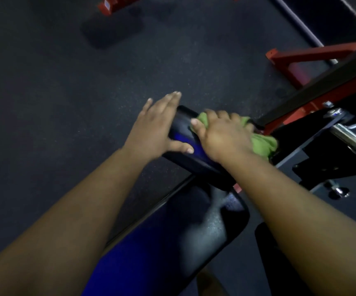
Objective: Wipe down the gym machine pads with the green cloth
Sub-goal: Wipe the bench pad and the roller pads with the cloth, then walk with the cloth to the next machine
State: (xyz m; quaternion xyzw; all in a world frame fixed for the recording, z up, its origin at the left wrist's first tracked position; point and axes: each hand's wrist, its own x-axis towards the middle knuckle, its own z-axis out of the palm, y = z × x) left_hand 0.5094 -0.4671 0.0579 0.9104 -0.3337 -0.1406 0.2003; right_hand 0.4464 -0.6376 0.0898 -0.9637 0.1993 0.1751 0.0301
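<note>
1. Wiping the roller pad (185,144): its long axis runs from about 10 o'clock, the free end at the left hand, to 4 o'clock, where it meets the machine frame (313,99).
2. Green cloth (262,144) sits on the pad's frame-end half, bunched under the right hand (224,135); loose cloth spills out toward 3–4 o'clock of that hand.
3. Right hand is the working one: palm down, fingers (219,116) curled over the cloth and pressing it onto the pad, thumb pointing to 10 o'clock.
4. Left hand (157,127) is flat and open on the free end, fingers straight toward 1 o'clock, thumb resting on the pad. It grips nothing; looks like bracing.
5. Judgement: unwiped length lies at 10 o'clock of the cloth, so the next stroke likely goes along the axis toward the left hand, which must clear.
6. Larger seat pad (172,242) lies at 6 o'clock, below both forearms.
</note>
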